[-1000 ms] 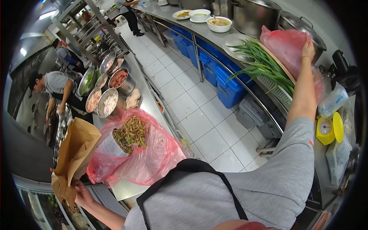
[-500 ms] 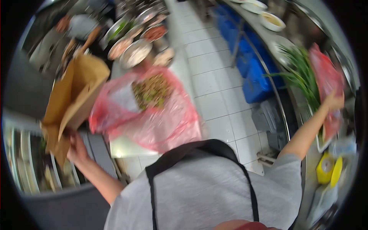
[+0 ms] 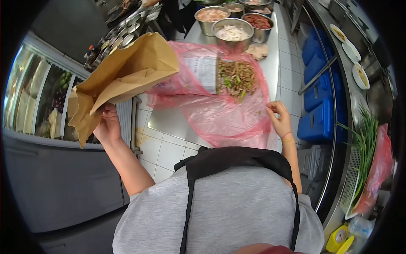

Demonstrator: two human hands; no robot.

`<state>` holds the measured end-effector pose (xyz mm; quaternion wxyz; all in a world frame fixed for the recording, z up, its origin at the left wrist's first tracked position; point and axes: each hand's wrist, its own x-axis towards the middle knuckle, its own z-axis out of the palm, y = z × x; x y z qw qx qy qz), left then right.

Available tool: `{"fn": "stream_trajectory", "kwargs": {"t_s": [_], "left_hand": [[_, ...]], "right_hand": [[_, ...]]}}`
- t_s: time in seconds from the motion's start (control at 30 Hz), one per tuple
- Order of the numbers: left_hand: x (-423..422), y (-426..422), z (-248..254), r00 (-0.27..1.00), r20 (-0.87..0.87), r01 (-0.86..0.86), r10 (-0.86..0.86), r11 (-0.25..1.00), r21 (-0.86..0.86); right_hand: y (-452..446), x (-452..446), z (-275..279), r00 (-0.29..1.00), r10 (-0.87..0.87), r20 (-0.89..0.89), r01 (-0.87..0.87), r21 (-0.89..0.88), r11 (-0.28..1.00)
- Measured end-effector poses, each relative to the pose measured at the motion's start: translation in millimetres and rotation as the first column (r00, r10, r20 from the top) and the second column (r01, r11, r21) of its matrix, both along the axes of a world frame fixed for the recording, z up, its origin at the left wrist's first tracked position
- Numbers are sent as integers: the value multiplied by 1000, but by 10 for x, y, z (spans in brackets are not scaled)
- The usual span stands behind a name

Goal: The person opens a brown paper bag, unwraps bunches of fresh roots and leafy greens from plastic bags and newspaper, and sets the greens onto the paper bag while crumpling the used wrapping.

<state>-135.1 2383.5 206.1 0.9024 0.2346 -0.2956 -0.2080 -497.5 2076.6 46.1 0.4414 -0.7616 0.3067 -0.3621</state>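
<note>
My left hand [image 3: 108, 125] grips the lower edge of an open brown paper bag [image 3: 133, 78], held up at the left. My right hand [image 3: 278, 117] is at the right edge of a pink plastic bag [image 3: 220, 120] spread on the metal table [image 3: 169, 124]; thumb and forefinger are closed together, and whether they pinch the plastic is too small to tell. Brown and green plant trimmings [image 3: 237, 78] lie on the pink bag beside a printed sheet [image 3: 203, 73].
Metal bowls of cut meat [image 3: 233, 36] stand at the table's far end. Right, a counter holds green stalks [image 3: 367, 148] in a white basket [image 3: 350, 182], a pink bag [image 3: 377, 173] and a yellow scale [image 3: 337, 238]. A glass-front fridge [image 3: 42, 101] is at left.
The view has turned left. My right hand has left the pink bag by the green stalks and come over to the table's pink bag. My left hand still holds the paper bag.
</note>
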Motion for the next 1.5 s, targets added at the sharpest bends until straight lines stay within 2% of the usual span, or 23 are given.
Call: {"fn": "stream_trajectory", "kwargs": {"t_s": [0.07,0.2,0.3,0.33,0.4,0.43,0.5,0.53,0.57,0.63,0.7,0.77,0.83,0.9,0.97,1.1,1.23,1.3,1.33,1.37,1.4,1.43,1.5], "left_hand": [[178,201,-103,999,50,1,0,1000,-15],[342,586,-197,992,40,-120,120,993,7],[341,752,-250,863,-50,-486,504,852,193],[359,826,-278,859,-25,-484,511,828,283],[411,881,-328,836,18,-503,548,753,425],[465,931,-403,827,35,-516,561,734,442],[524,906,-466,763,143,-590,631,588,554],[496,846,-448,752,146,-602,643,579,549],[486,786,-444,749,143,-604,646,578,549],[501,659,-434,813,77,-538,577,695,477],[542,430,-387,881,-52,-434,470,847,306],[643,135,-286,932,-13,-355,362,920,163],[846,-133,-320,981,78,-183,176,979,87],[770,-628,-148,994,-14,-107,110,985,135],[607,-1124,-159,999,-3,-31,32,989,148],[550,-1904,-688,913,-192,397,-360,892,217],[424,-2290,-1083,930,-184,365,-318,853,374],[490,-2303,-1294,986,-65,169,-156,873,457],[520,-2196,-1300,976,-159,212,-151,833,511],[605,-2147,-1403,984,-128,171,-126,872,458],[649,-2050,-1343,984,-143,162,-104,854,494],[683,-1925,-1280,985,-155,150,-79,836,528],[755,-1726,-1326,997,-59,-12,52,843,537]], "right_hand": [[27,392,151,986,148,-71,-156,-124,980],[-113,1235,377,979,183,-90,-203,-338,919],[-300,1905,443,964,226,-139,-262,-348,900],[-420,2137,404,963,232,-137,-266,-348,899],[-669,2610,268,874,240,-422,-411,-381,829],[-748,2810,234,874,243,-422,-414,-381,827],[-852,3141,189,661,313,-682,-575,-192,796],[-883,3288,175,532,333,-779,-548,-17,836],[-895,3372,186,529,333,-780,-551,-18,834],[-900,3493,226,255,374,-891,-563,178,807],[-826,3506,381,196,395,-897,-541,237,807],[-832,3495,387,153,460,-875,-496,334,801],[-801,3462,401,163,472,-866,-475,351,807],[-801,3468,393,183,483,-857,-447,365,817],[-814,3476,301,202,407,-891,-513,258,819],[-806,3356,238,227,426,-876,-470,284,836],[-713,3190,378,263,369,-891,-455,223,862],[-587,3085,429,319,302,-898,-443,140,886],[-519,3016,436,364,262,-894,-427,90,900],[-428,2930,416,451,213,-867,-402,16,916],[-350,2837,330,642,123,-756,-343,-140,929],[-259,2742,260,642,122,-757,-338,-137,931],[-46,2549,195,939,-95,-330,-90,-505,859]]}}
